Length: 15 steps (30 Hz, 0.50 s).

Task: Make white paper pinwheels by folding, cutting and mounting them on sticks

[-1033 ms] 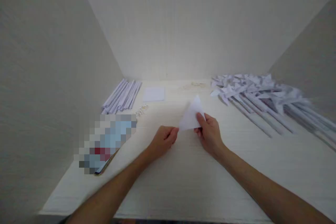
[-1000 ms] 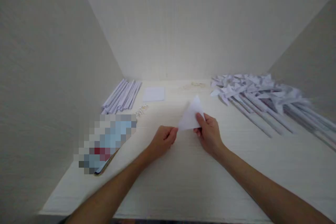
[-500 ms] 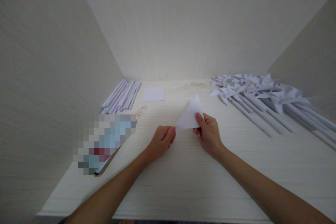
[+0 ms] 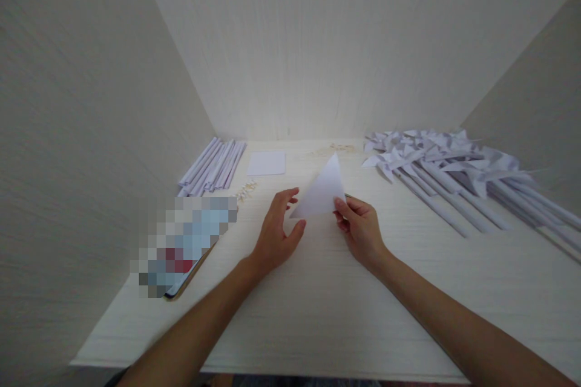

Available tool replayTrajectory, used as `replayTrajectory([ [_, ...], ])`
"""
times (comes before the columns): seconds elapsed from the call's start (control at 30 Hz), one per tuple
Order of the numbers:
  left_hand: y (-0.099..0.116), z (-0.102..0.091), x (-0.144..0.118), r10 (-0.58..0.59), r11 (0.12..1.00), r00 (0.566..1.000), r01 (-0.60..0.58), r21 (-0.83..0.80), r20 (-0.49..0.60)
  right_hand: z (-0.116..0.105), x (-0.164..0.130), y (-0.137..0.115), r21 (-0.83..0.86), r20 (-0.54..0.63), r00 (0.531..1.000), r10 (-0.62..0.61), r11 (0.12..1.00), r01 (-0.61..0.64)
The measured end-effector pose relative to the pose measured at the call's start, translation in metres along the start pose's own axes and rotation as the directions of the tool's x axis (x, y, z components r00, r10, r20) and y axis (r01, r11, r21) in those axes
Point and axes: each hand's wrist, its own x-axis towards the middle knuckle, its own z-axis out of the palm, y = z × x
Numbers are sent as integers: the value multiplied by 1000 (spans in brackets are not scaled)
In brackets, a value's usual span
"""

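Note:
A white sheet of paper folded into a triangle (image 4: 321, 190) is raised above the table, one point up. My right hand (image 4: 361, 227) pinches its lower right corner between thumb and fingers. Behind that hand a thin dark rod-like edge (image 4: 357, 198) pokes out; its kind is unclear. My left hand (image 4: 279, 233) is open around the paper's left corner, thumb and fingers apart, and I cannot tell whether it touches the paper. A flat white paper square (image 4: 266, 163) lies on the table beyond my left hand.
Rolled paper sticks (image 4: 213, 164) are stacked at the back left. A phone (image 4: 195, 254), partly pixelated, lies in front of them. Small pale bits (image 4: 246, 190) are nearby, others (image 4: 340, 148) by the back wall. Paper pinwheels (image 4: 422, 154) on sticks pile up at the right.
My left hand has let go of the triangle's left corner and spread its fingers. The triangle has shifted slightly left, still in my right hand.

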Motion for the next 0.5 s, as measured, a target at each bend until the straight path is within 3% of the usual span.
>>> replayTrajectory([
  [0.07, 0, 1, -2, 59, 996, 998, -60, 60, 15, 0, -1, 1, -64, 20, 1000, -24, 998, 25],
  [0.17, -1, 4, -2, 55, 994, 998, -56, 98, 9, 0, -2, 2, -147, 51, 996, -72, 986, 79],
  [0.33, 0, 8, -4, -63, 993, 993, 52, 101, 103, 2, -6, 3, -227, 101, 986, -132, 962, 152],
  [0.5, 2, 9, -5, -203, 979, 960, 204, 18, 191, 6, -11, -1, -203, 250, 965, -73, 971, 126],
])
